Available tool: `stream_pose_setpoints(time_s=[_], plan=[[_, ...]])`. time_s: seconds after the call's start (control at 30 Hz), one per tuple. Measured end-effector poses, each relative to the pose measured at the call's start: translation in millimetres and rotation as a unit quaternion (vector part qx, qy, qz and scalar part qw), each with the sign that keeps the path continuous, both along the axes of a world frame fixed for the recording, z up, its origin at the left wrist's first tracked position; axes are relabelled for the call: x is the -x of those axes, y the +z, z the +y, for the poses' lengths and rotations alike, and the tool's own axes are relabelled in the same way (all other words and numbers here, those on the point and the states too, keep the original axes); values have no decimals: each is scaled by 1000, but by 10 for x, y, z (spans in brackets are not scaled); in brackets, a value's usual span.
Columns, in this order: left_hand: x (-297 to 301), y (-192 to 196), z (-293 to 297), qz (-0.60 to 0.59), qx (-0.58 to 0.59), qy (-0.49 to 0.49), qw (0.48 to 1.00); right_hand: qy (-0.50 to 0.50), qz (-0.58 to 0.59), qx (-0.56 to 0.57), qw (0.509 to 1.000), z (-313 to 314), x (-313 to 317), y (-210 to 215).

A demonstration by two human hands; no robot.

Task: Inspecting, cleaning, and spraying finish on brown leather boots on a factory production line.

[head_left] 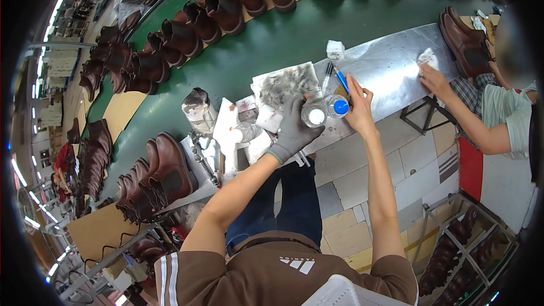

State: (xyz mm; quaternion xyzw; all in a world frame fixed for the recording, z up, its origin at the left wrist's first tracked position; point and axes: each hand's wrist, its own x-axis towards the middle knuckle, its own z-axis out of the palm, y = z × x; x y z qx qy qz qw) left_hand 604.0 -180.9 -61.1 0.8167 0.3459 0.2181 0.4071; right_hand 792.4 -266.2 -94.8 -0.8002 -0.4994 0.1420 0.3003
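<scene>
My left hand (293,128), in a grey glove, curls around a clear bottle with a white cap (316,117) at the edge of the metal bench. Beside it stands another clear bottle with a blue cap (340,107). My bare right hand (359,107) is just right of that bottle, fingers stretched and apart. Its index finger lies close to a blue pen-like tool (340,77); whether they touch is unclear. A dark, slim pen-like tool (327,76) lies left of it. Behind my left hand is a white cloth pad (289,86) with black smudges.
A smudged white block (335,50) sits beyond the tools. White rags (228,130) and a clear container (198,110) are to the left. Brown boots (170,164) line the green table (317,22). At right, a co-worker's hand (435,83) holds a white cloth near boots (462,42).
</scene>
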Motion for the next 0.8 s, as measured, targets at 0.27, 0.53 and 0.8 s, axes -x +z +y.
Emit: stream_pose_setpoints(time_s=[0.27,0.53,0.8], plan=[[444,590,30,18,11,-67,998,-93,-19,-52,994,-395,315,569],[214,749,343,152,22,-209,966,-105,9,59,993,-390,106,-4],[445,635,523,62,96,-102,988,-214,94,-87,968,-758,843,1273]])
